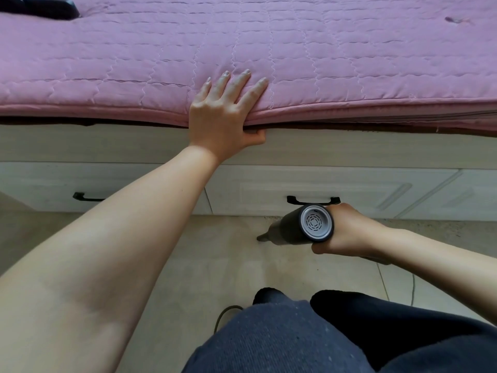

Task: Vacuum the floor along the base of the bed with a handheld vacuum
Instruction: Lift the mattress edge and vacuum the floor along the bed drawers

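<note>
A dark handheld vacuum (301, 224) with a grey vented end cap points down and left, its nozzle tip touching the pale floor (215, 254) just in front of the bed base. My right hand (349, 232) grips its body from the right side. My left hand (226, 114) rests on the edge of the pink quilted mattress cover (322, 63), fingers spread flat on top and thumb hooked under the edge. The white wooden bed base (349, 152) runs across the view below the mattress.
Two drawer fronts with black handles (313, 201), (86, 197) sit in the bed base. A dark object (45, 8) lies on the bed at the top left. My knees in dark trousers (309, 332) fill the bottom. A thin cord (384, 286) lies on the floor at right.
</note>
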A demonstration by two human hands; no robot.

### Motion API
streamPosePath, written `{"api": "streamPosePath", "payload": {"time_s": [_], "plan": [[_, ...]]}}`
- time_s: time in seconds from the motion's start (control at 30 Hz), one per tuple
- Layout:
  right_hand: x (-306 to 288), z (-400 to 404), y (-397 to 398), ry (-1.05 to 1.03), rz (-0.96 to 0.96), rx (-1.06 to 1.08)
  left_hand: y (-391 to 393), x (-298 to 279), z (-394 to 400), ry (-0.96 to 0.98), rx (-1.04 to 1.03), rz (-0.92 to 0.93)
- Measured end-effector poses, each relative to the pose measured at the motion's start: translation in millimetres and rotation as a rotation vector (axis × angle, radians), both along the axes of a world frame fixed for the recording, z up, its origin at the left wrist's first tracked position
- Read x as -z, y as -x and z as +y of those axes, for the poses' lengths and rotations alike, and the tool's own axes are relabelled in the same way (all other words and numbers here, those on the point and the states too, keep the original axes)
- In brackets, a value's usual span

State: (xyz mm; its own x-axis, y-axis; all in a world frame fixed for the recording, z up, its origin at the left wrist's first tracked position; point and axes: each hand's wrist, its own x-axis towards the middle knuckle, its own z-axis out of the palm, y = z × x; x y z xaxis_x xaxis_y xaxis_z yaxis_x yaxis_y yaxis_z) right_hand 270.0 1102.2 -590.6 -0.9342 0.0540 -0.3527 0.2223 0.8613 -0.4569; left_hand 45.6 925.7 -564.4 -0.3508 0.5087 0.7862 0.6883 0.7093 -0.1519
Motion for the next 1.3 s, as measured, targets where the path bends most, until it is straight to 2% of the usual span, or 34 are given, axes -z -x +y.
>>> {"api": "streamPosePath", "payload": {"time_s": [0.9,1.3], "plan": [[-4.8,5.2,-15.1,-0.019,-0.092,-0.012,-0.3,-0.3,-1.3,0.015,0.009,-0.050],[-13.6,3.7,-23.2,-0.113,-0.112,-0.135,-1.9,-1.9,-1.1,0.036,-0.002,-0.052]]}}
